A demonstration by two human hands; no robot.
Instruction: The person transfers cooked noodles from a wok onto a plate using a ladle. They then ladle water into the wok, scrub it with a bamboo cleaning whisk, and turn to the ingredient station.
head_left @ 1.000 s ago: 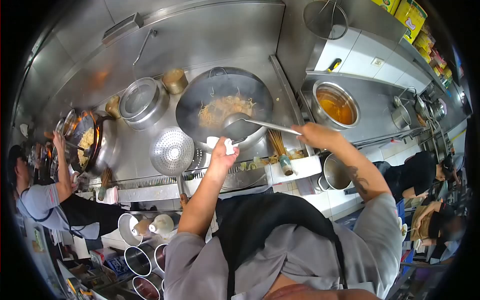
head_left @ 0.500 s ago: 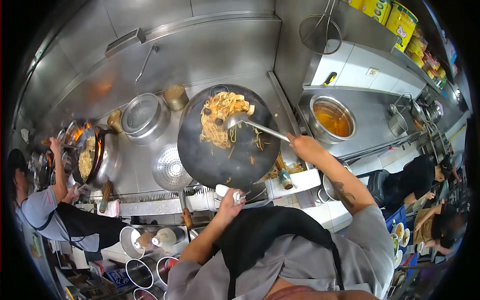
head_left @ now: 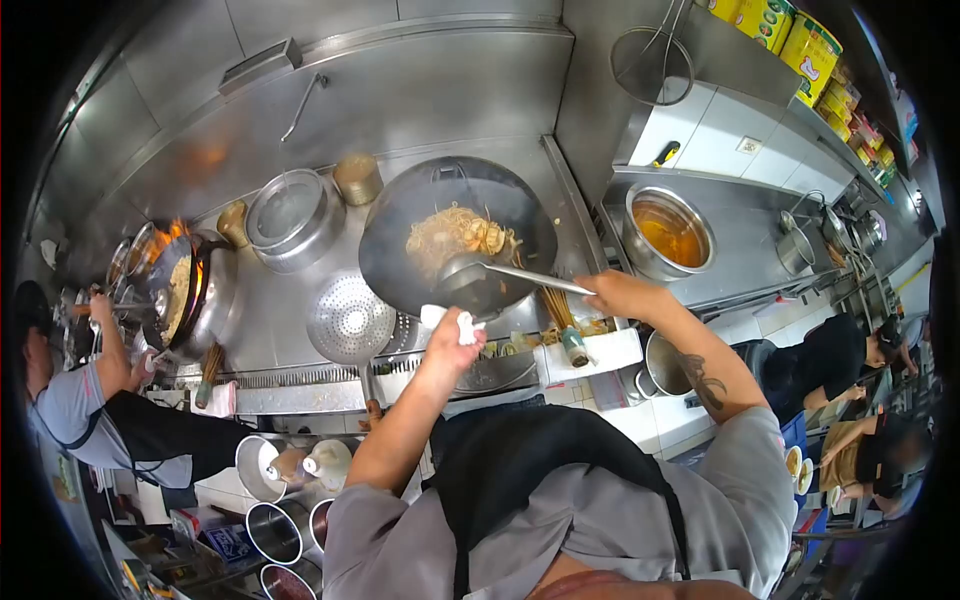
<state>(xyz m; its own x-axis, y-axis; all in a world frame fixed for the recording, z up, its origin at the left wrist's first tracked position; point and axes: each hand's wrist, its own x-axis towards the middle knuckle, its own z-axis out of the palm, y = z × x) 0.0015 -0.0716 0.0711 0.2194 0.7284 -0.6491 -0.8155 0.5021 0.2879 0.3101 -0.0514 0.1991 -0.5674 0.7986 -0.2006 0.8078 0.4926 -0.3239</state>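
Noodles (head_left: pixel 455 235) lie heaped in the middle of the wok (head_left: pixel 385 250), and from my distant seat I read everything off where they sit against the ladle (head_left: pixel 520 273). Its bowl rests at the near edge of the heap, seemingly touching it, so the food is on the far side of the bowl. From there the long handle runs to the right and slightly back toward the body, ending in the right hand (head_left: pixel 622 297).

Measured from my right fingers, then, the heap is forward and to the left, a ladle's reach off. Those fingers are wrapped around the handle's end, the forearm slanting up from the lower right with the elbow out wide.

My left hand (head_left: pixel 455 345) is the nearer one: it sits just short of the heap, at the wok's near rim, its fingers closed on a bunched white cloth (head_left: pixel 466 325). I cannot tell what the cloth covers. That forearm rises from the lower left, angled inward, bent at the elbow.

Left of the wok, a perforated strainer (head_left: pixel 352 320) rests on the steel worktop (head_left: pixel 265 310); near the ladle handle, on the body's side, stands a bamboo brush (head_left: pixel 562 320).
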